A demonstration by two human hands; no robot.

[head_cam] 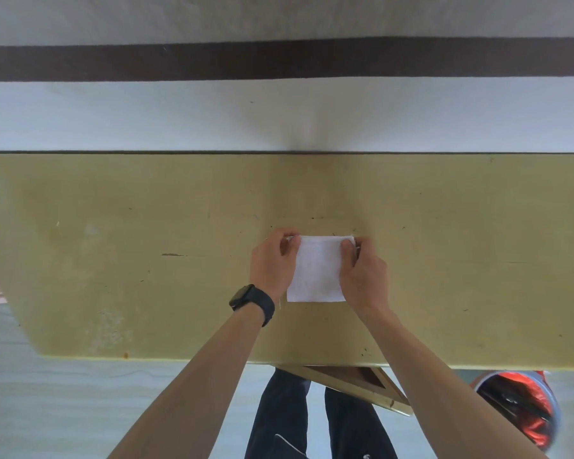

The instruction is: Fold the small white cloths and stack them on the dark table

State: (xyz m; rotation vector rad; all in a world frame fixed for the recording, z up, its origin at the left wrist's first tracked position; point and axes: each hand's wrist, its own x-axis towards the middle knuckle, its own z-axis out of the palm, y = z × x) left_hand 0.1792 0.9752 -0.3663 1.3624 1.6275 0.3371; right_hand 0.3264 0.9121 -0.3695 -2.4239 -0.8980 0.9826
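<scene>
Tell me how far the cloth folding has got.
Done: nothing shows; no stack lies on the table. In hand: one white cloth, with the left hand and the right hand pinching its far corners. Left: finishing this fold and starting a stack; no other cloths are in view.

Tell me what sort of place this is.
Likely a plain indoor workroom, not certain: a scuffed table against a bare white wall with a dark stripe, and a bin on the pale floor.
</scene>
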